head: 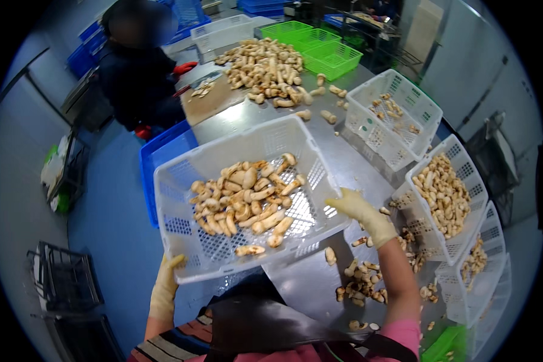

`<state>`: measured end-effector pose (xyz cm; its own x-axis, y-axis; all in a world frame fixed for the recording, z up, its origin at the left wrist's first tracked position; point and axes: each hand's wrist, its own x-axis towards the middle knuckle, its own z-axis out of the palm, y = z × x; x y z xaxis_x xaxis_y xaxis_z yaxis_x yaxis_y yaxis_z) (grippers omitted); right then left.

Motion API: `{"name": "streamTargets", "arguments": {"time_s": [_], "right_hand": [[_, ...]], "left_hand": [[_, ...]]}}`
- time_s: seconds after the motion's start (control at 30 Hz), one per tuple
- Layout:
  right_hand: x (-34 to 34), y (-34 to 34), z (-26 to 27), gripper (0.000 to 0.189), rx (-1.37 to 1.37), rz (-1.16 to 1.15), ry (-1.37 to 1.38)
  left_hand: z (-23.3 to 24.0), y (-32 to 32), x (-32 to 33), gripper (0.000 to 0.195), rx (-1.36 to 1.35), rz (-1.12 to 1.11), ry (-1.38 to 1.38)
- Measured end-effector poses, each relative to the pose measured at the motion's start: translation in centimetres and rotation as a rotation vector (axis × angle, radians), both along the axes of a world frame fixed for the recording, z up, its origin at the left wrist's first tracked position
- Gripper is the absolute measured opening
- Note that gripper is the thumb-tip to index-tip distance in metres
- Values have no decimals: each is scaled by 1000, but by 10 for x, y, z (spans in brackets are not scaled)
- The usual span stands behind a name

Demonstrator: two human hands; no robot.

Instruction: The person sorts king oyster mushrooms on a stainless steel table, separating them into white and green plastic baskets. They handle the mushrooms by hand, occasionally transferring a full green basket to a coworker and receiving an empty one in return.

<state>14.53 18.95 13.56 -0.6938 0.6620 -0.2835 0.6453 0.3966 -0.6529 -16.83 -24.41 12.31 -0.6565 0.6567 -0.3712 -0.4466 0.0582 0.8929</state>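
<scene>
A large white perforated plastic crate is held in front of me, tilted, over the near left edge of the steel table. Thick-stemmed mushrooms lie inside it, mostly in its middle and left part. My left hand, in a pale yellow glove, grips the crate's near left corner. My right hand, gloved the same way, grips its right side, fingers over the rim. Loose mushrooms lie on the steel under my right forearm.
A large mushroom pile lies at the table's far end, beside green baskets. White crates with mushrooms line the right side. A person in dark clothes and red gloves is at the far left, by a blue crate.
</scene>
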Motion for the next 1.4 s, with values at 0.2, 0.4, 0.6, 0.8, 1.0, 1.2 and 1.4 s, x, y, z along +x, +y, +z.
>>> {"name": "streamTargets", "arguments": {"time_s": [0.2,0.4,0.6,0.8,1.0,1.2,1.4], "right_hand": [[39,-48,109,36,128,-197,-1],[58,-78,258,29,242,-441,-43],[-35,-52,350,24,425,-694,-61],[-191,71,390,21,725,-628,-360],[-311,227,417,37,949,-521,-704],[-427,280,431,68,1104,-542,-818],[-532,276,439,65,1289,-526,-739]], "left_hand": [[47,-4,-15,59,-70,-83,-79],[91,67,-14,67,53,-282,-291],[60,207,-99,61,341,-516,-479],[-21,399,-162,50,469,-574,-986],[-37,542,-173,51,735,-437,-1339],[-51,616,-186,46,1150,-612,-789],[-45,661,-201,48,1299,-590,-1310]]}}
